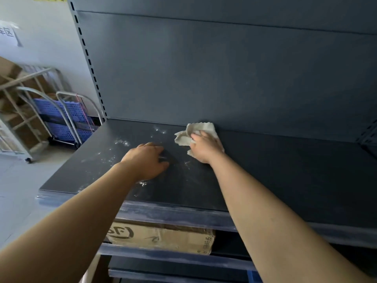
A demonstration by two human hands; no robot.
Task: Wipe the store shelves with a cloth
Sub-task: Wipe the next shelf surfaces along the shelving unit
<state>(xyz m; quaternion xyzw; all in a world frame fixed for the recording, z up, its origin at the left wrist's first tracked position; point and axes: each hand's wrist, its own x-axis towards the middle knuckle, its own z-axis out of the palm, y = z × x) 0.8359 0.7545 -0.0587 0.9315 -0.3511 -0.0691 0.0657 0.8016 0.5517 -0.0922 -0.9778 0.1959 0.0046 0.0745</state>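
Right hand (206, 149) is down on the crumpled off-white cloth (183, 139), fingers bent into the bunched fabric and thumb tucked against a fold, so it grips the cloth and presses it onto the board. The cloth sits far back on the dark blue-grey metal shelf (285, 180), its rear edge touching or just short of the flat dark back panel (224, 78); I cannot tell which. Folds of fabric spill out to the left of the thumb and beyond the fingertips.

Left hand (146, 160) holds nothing. It lies palm down on the shelf with fingers straight and close together, pointing right towards the cloth. The two hands are apart, with a strip of bare shelf between them.

White dust specks (122, 142) lie scattered across the left part of the shelf, around and behind the left hand, with fainter smears between the hands. Both bare forearms reach in over the pale, scuffed front edge of the shelf.

Below, a brown cardboard box with black printing (161, 235) sits on the next shelf down. At the shelf's left rear corner rises a slotted metal upright post (87, 56). Further left, on the floor, stand blue perforated plastic crates (61, 117) on a grey tubular trolley (65, 111), with a pale frame rack of cardboard boxes (18, 111) beside them.
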